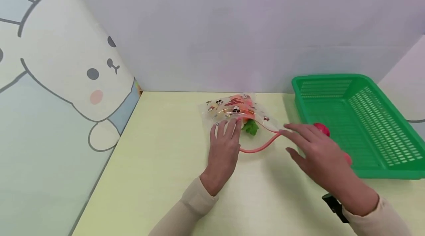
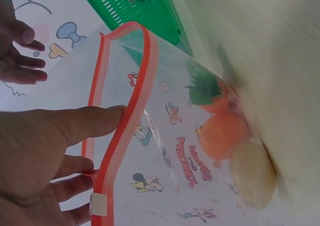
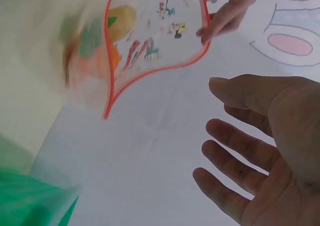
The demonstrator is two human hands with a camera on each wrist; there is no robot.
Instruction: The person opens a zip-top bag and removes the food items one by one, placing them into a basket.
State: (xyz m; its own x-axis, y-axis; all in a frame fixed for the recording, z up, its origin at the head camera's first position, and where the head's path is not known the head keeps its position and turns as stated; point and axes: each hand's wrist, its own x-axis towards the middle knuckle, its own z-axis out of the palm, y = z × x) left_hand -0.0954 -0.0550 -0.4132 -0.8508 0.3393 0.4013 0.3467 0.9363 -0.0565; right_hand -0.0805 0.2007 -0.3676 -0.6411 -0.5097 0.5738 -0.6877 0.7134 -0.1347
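Note:
A clear zip bag (image 1: 216,110) printed with cartoon characters lies on the table, its red-edged mouth spread wide. My left hand (image 1: 223,155) pinches the near edge of that mouth, the thumb against the red strip (image 2: 131,103) and fingers behind it. Beside them on the strip sits a white slider (image 2: 98,204). Inside the bag are green leaves (image 1: 250,127), a round orange piece (image 2: 225,136) and a pale yellow oval one (image 2: 252,176). My right hand (image 1: 320,155) hovers between the bag's right corner and the basket, fingers spread and holding nothing.
On the right stands a green plastic basket (image 1: 388,173) with slotted walls. Two red round things (image 1: 322,129) show in it, partly behind my right hand. A pale wall (image 1: 212,37) rises behind the table, and a wall with a cartoon rabbit (image 1: 96,92) stands at the left.

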